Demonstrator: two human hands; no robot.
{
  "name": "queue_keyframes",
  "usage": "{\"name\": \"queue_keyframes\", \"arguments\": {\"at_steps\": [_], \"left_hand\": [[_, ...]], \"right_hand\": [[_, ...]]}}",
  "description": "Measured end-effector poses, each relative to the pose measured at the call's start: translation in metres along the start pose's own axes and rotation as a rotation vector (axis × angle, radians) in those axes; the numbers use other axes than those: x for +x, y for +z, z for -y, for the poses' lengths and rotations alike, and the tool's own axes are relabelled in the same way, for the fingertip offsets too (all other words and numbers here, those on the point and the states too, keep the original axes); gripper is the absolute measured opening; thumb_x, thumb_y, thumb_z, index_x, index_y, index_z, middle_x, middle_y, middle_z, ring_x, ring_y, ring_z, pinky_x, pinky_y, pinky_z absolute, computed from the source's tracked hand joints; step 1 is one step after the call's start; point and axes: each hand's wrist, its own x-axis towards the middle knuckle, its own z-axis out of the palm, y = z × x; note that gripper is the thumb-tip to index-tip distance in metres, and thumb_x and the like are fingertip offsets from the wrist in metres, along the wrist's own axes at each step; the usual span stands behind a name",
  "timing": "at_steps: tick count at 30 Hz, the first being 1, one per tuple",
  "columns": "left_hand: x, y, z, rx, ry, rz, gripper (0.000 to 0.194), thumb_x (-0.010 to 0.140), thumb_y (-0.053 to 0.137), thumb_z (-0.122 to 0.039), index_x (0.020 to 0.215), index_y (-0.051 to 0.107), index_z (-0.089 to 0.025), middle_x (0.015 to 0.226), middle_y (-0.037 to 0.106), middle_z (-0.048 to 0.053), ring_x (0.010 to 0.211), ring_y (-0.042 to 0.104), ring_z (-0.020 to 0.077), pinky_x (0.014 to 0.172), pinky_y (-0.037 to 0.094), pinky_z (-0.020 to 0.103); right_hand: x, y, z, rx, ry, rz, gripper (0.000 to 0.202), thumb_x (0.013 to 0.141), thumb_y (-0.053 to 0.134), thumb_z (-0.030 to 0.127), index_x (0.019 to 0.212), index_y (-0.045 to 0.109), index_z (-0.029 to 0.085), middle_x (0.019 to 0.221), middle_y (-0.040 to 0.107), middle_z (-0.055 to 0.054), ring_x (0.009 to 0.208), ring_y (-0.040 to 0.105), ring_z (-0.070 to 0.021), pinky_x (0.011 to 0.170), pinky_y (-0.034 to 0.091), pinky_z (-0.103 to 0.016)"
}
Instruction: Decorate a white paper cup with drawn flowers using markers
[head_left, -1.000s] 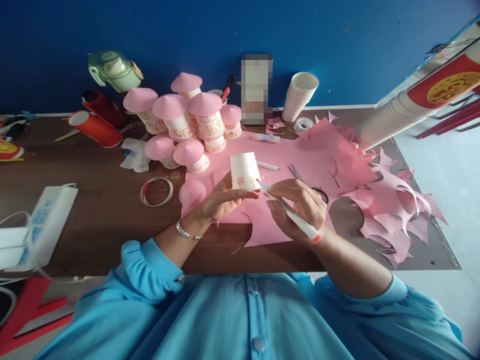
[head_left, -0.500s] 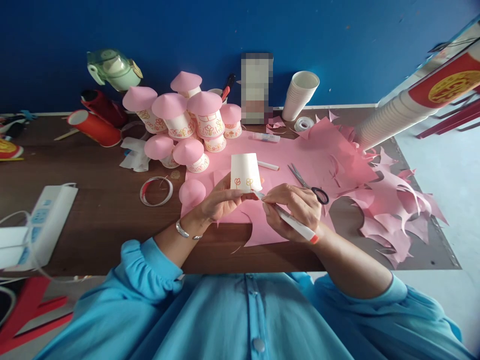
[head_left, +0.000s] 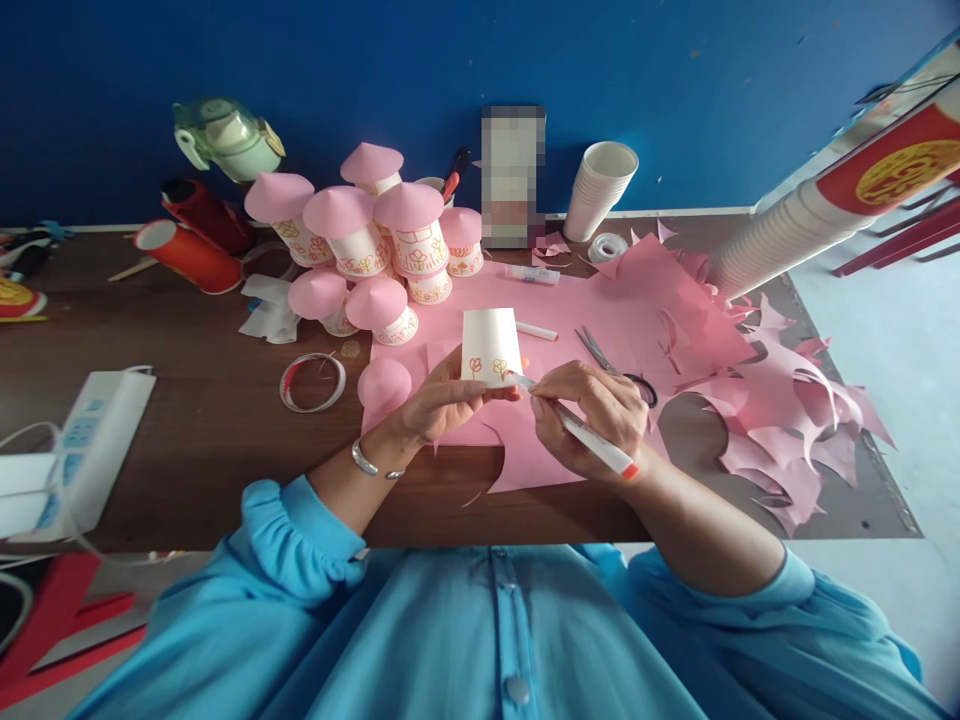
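Brown table (head_left: 225,400), pink paper (head_left: 600,310) spread mid-surface, power strip (head_left: 112,430) at nine o'clock, red cup (head_left: 196,262) at ten, cone-topped cups (head_left: 351,252) at eleven, white cup stack (head_left: 592,202) at one, pink scraps (head_left: 780,455) at three

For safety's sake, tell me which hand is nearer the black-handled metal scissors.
Right. The right hand is beside the scissors; the left hand is well left of them.

cup (head_left: 489,338) in left hand (head_left: 442,402), scissors (head_left: 597,350) on paper (head_left: 536,455)
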Motion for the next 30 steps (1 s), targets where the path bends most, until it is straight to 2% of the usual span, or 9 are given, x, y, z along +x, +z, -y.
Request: {"name": "queue_keyframes", "arguments": {"at_steps": [7, 16, 24, 30], "left_hand": [[-0.0003, 0.0005, -0.0003, 0.034, 0.008, 0.011, 0.045, 0.080, 0.081, -0.024, 0.124, 0.068, -0.022, 0.115, 0.078, 0.009, 0.114, 0.073, 0.0283, 0.095, 0.062, 0.040], [0.0007, 0.0051, -0.0016, 0.072, 0.005, -0.023, 0.045, 0.079, 0.083, -0.026, 0.122, 0.069, -0.022, 0.111, 0.079, 0.007, 0.119, 0.072, 0.0294, 0.099, 0.060, 0.041], [-0.0021, -0.0022, 0.0024, 0.077, 0.000, -0.032, 0.049, 0.079, 0.082, -0.020, 0.126, 0.068, -0.025, 0.107, 0.079, 0.005, 0.117, 0.072, 0.0284, 0.096, 0.059, 0.038], [-0.0013, 0.0020, -0.0008, 0.092, 0.005, 0.004, 0.039, 0.076, 0.085, -0.022, 0.112, 0.071, -0.023, 0.103, 0.079, 0.004, 0.112, 0.073, 0.0275, 0.091, 0.059, 0.036]], "right_hand": [[-0.0004, 0.0002, 0.0008, 0.055, -0.050, -0.023, 0.019, 0.087, 0.060, 0.005, 0.096, 0.059, 0.022, 0.069, 0.066, 0.003, 0.056, 0.066, -0.0129, 0.051, 0.054, -0.025], [-0.0027, 0.0020, 0.0009, 0.063, -0.057, 0.024, 0.022, 0.085, 0.062, 0.002, 0.096, 0.059, 0.020, 0.072, 0.067, 0.001, 0.059, 0.067, -0.0137, 0.056, 0.057, -0.026], [-0.0042, 0.0042, -0.0008, 0.062, -0.068, 0.018, 0.022, 0.085, 0.063, 0.003, 0.099, 0.060, 0.021, 0.074, 0.070, 0.001, 0.061, 0.069, -0.0151, 0.056, 0.058, -0.027], [-0.0044, 0.0033, -0.0001, 0.071, -0.067, 0.033, 0.022, 0.086, 0.064, 0.004, 0.098, 0.060, 0.021, 0.074, 0.070, 0.001, 0.062, 0.070, -0.0147, 0.056, 0.058, -0.027]]}}
